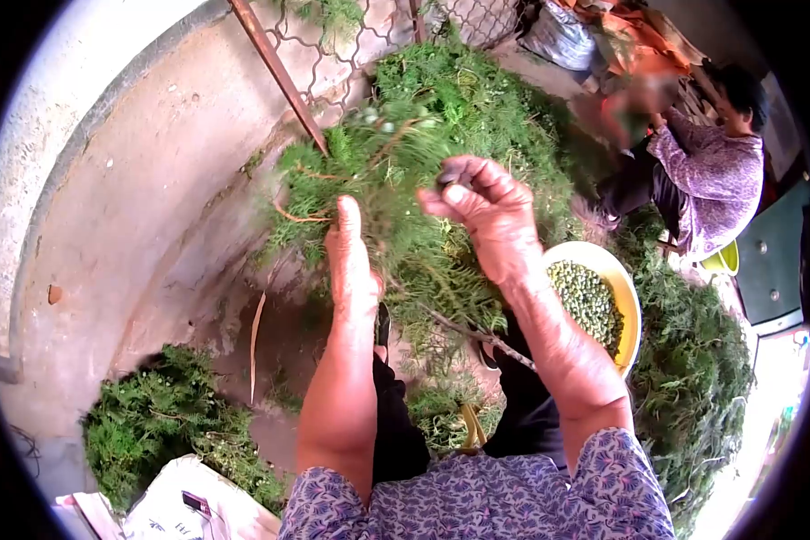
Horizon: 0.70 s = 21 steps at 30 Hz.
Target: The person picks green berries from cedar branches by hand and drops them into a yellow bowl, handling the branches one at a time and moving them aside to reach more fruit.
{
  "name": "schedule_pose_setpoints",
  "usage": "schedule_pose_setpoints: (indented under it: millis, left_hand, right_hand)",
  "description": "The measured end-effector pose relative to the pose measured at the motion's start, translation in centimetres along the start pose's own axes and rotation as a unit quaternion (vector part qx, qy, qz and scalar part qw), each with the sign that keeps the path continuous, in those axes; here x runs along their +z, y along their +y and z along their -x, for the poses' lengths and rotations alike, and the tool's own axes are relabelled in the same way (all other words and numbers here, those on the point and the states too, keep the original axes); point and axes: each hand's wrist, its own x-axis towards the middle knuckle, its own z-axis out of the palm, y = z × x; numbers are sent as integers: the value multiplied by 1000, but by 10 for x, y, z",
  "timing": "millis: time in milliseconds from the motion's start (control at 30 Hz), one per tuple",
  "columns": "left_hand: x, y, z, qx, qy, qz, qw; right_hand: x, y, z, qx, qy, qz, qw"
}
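Feathery green branches (396, 153) with thin brown stems lie or hang in front of both hands, partly blurred. My left hand (351, 256) is beside them with its thumb pointing up; its other fingers are mostly hidden behind the palm. To the right, my right hand (481, 202) has its fingers curled in a pinch around something small and dark, too small to name. A yellow bowl (633, 310) of small green pods or berries (585, 301) is beside my right forearm. A bare stem (477, 333) runs between the forearms.
Green piles rise ahead, on the right (693, 360) and at lower left (162, 414). A wall (144, 180) curves along the left, with a metal rod (279, 76) near the mesh. Another person (711, 180) sits at upper right. A white sack (189, 504) lies at lower left.
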Motion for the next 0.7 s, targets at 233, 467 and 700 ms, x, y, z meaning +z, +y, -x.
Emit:
schedule_pose_setpoints:
  millis: [233,467,700]
  left_hand:
    - [3,-1,2,6,12,8,1000]
    - [2,-1,1,62,43,-69,995]
    - [-16,7,10,36,60,-11,997]
  right_hand:
    - [12,50,-3,-20,-8,163,986]
    - [13,70,-2,-121,1,183,976]
    - [-16,5,18,102,110,-70,986]
